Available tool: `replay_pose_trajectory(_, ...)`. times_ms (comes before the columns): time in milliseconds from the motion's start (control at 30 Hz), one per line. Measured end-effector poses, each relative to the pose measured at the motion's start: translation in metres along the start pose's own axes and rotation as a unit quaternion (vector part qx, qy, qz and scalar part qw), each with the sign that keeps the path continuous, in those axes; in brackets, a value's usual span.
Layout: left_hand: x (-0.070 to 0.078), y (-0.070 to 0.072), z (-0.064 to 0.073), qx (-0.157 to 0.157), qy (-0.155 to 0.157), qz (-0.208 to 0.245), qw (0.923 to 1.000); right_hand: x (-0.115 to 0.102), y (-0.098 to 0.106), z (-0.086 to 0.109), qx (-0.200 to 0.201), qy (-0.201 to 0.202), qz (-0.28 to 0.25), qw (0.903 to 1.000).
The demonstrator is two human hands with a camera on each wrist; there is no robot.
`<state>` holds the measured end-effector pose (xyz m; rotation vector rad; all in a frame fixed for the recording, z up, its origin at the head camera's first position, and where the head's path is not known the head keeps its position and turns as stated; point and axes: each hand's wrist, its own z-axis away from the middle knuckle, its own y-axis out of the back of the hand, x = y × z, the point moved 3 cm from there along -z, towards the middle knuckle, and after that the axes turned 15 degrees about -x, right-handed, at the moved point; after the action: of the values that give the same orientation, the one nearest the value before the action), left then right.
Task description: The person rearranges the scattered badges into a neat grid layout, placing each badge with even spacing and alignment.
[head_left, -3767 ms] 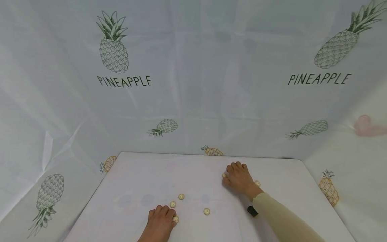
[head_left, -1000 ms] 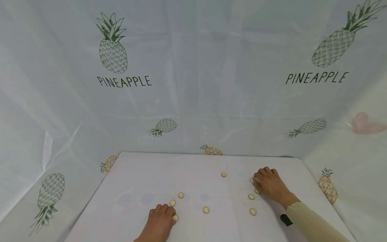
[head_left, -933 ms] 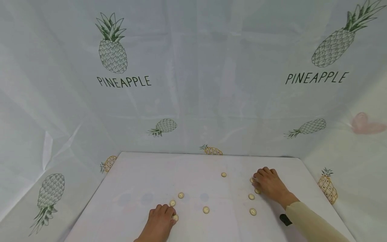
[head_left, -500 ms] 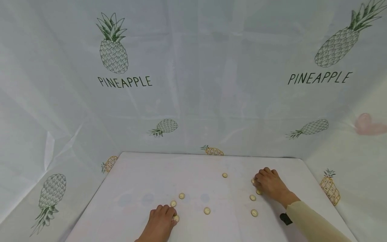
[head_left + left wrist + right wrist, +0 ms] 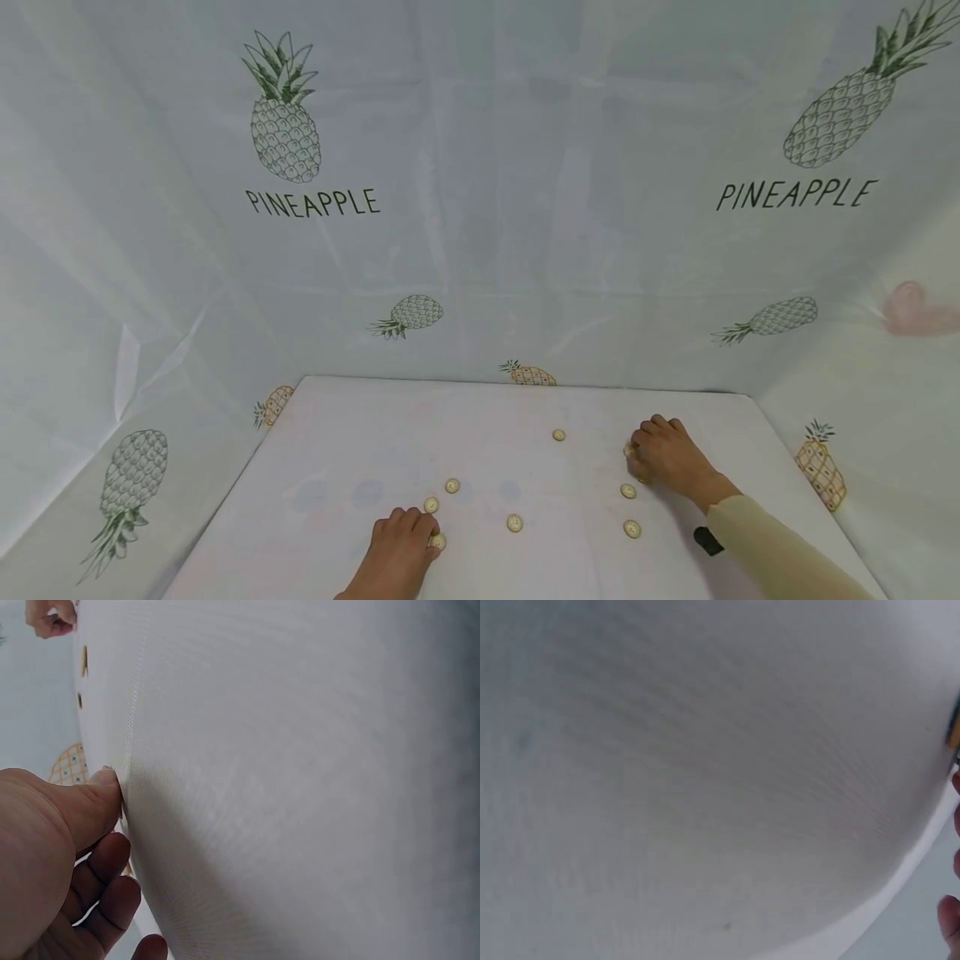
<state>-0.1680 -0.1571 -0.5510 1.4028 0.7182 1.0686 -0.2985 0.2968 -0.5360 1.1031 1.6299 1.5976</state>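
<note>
My left hand (image 5: pixel 397 546) lies leftmost over the white table (image 5: pixel 360 450), fingers curled and nearly closed, thumb and fingertips pinching the rim of the left disc (image 5: pixel 438 542). It is round, so it has no long axis; its marked face points upward. Just beyond it, the second disc (image 5: pixel 431 505) and third disc (image 5: pixel 452 485) lie face up in a slanting line leading away to the right. The middle disc (image 5: pixel 514 522) and far disc (image 5: pixel 558 434) lie flat, well apart. Next, the lower disc (image 5: pixel 632 528) and upper disc (image 5: pixel 627 491) line up towards my right hand (image 5: pixel 671 458). Its fingers are bent with little gap, thumb and fingertip at the edge of the right disc (image 5: pixel 628 448); I can't tell whether that one is tilted. A further disc (image 5: pixel 643 478) is mostly hidden beneath my thumb.

Compared with the earliest frame, my left hand keeps its place on the same disc. My right hand has left the far disc and come further right, and the upper and lower discs now show.
</note>
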Motion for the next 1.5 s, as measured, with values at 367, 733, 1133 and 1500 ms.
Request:
replay_pose_trajectory(367, -0.002, -0.003, 0.0, -0.003, 0.001, 0.004, 1.0, -0.015, 0.005, -0.019, 0.034, 0.045, 0.1, 0.9934)
replay_pose_trajectory(733, -0.004, -0.001, -0.001, -0.014, -0.004, 0.005, 0.9999, -0.039, 0.01, -0.041, 0.053, 0.055, 0.077, 0.9941)
replay_pose_trajectory(1133, -0.003, 0.003, -0.001, -0.015, -0.001, 0.001, 0.9999, -0.077, 0.016, -0.081, 0.048, 0.072, 0.042, 0.9953)
replay_pose_trajectory(1500, -0.004, 0.0, -0.002, -0.019, -0.005, 0.006, 0.9998, -0.11, 0.016, -0.11, 0.007, 0.065, 0.018, 0.9977)
